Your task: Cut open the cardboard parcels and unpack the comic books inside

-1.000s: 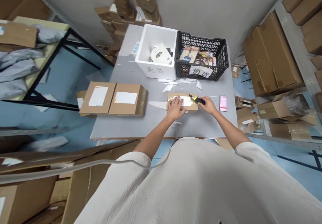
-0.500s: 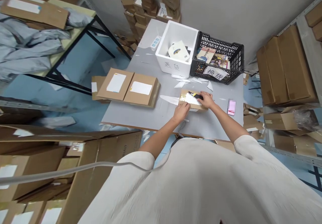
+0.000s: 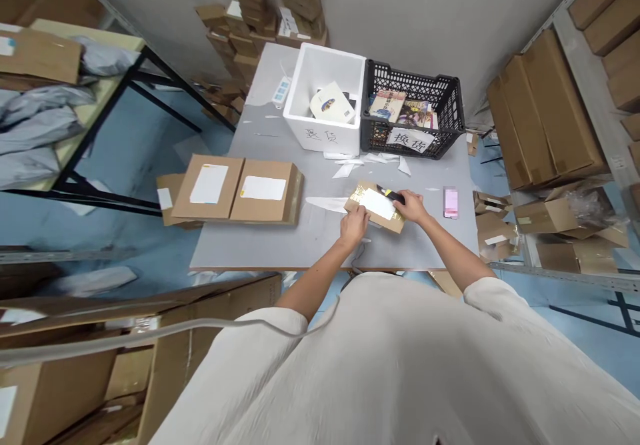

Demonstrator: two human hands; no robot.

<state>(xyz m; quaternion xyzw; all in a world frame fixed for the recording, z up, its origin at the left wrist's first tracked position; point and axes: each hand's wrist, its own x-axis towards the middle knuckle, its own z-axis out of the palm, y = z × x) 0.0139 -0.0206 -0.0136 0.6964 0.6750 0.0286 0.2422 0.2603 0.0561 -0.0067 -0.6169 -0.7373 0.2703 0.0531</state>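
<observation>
A small cardboard box (image 3: 376, 203) with a white label on top lies at an angle near the front of the grey table. My left hand (image 3: 355, 225) grips its near left edge, fingers bent around the side. In my right hand (image 3: 412, 205) is a black and yellow utility knife (image 3: 391, 194), held over the far right part of the box. The knife points left, across the label's far edge; whether its blade is out is too small to tell. My right fingers are closed on the handle.
Behind the box stand a white foam bin (image 3: 325, 135) and a black plastic crate (image 3: 453, 108), both holding books. Paper scraps (image 3: 349, 168) lie before them. Two labelled boxes (image 3: 265, 191) sit left on the table (image 3: 250, 248); a phone (image 3: 451, 203) lies right. Shelves flank both sides.
The small box has turned clockwise, its right end now nearer me. Both hands stay on it, the knife still in the right. The view has shifted slightly to the right.
</observation>
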